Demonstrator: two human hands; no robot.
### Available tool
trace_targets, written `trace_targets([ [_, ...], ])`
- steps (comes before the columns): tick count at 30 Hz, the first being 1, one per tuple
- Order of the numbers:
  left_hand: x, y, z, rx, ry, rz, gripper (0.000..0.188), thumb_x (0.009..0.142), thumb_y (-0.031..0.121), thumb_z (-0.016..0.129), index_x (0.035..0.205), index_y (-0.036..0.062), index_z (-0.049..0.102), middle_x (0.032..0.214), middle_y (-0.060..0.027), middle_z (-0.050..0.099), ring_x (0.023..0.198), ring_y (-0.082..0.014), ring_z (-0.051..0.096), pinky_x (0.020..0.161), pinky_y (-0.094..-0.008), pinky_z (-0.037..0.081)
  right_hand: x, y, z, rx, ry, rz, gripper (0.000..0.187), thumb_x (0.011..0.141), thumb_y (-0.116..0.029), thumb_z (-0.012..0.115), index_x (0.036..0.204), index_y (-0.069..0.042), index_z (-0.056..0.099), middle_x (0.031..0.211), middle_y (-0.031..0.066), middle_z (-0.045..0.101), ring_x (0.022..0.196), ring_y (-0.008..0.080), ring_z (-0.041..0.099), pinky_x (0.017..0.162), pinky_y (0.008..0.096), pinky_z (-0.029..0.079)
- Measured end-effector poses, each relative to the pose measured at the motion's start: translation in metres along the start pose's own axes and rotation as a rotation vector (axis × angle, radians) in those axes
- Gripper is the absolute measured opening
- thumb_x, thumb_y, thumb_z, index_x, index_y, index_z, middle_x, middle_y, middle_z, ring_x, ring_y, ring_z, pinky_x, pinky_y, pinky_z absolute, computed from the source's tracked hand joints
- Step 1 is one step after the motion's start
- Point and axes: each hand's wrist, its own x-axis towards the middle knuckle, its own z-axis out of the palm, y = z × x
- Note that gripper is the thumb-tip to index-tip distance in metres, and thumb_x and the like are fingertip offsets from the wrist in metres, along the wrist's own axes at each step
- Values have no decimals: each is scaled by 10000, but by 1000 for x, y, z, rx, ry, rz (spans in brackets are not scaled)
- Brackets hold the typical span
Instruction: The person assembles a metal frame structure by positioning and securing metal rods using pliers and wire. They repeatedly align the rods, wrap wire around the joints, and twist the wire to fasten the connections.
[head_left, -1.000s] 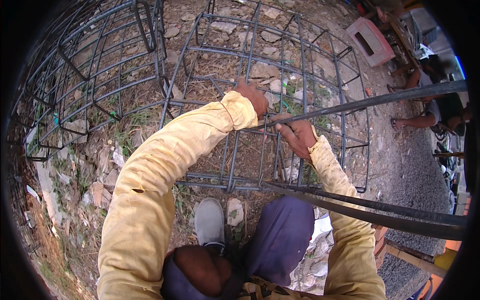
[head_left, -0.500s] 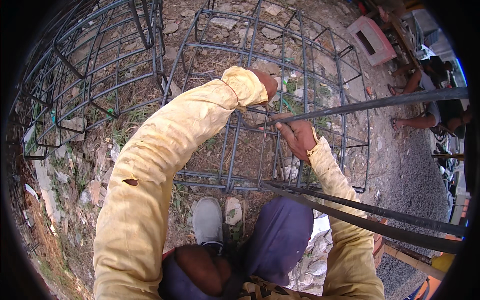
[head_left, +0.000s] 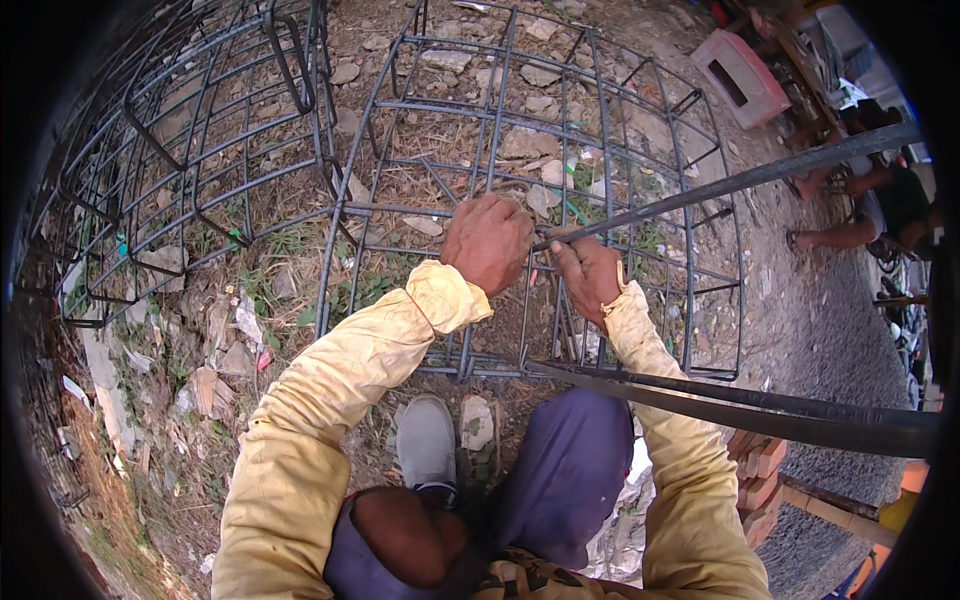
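Note:
A cage of dark steel reinforcing bars (head_left: 497, 110) lies on the ground before me, its long bars crossed by square stirrups. My left hand (head_left: 487, 243) is closed in a fist over the crossing bars near the middle; whatever it grips is hidden beneath the knuckles. Up and left from that hand a short thin rod (head_left: 438, 180) sticks out. Close on the right, my right hand (head_left: 590, 275) has thumb and fingers closed round the inner end of a long dark steel bar (head_left: 740, 192) that slants out to the right. The fingertips of both hands nearly meet.
Another steel cage (head_left: 200, 150) stands at the left. Two more long bars (head_left: 760, 405) run right, across my right forearm. A pinkish hollow block (head_left: 740, 78), bricks (head_left: 760, 475) and a gravel heap (head_left: 835, 345) lie to the right. People sit at the far right. Rubble covers the ground.
My left wrist has turned over and the forearm has dropped nearer to me, so the back of the left hand now shows. The right hand has stayed almost in place at the bar.

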Motion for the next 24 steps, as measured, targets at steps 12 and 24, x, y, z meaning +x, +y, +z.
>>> trace_targets([
  [12, -11, -2, -3, -130, -29, 84, 244, 812, 258, 693, 1017, 128, 723, 1082, -83, 604, 1111, -265, 546, 1031, -493, 332, -2, -11, 3, 132, -10, 36, 239, 968, -87, 536, 1160, 39, 602, 807, 147, 674, 629, 187, 663, 602, 334, 547],
  [24, 43, -37, -6, -490, -385, 192, 223, 799, 268, 731, 902, 70, 740, 943, -150, 686, 932, -337, 638, 819, -428, 490, 9, -9, -12, -214, -100, -63, 254, 948, -179, 551, 1122, -8, 621, 946, 260, 669, 896, 431, 650, 788, 466, 511],
])
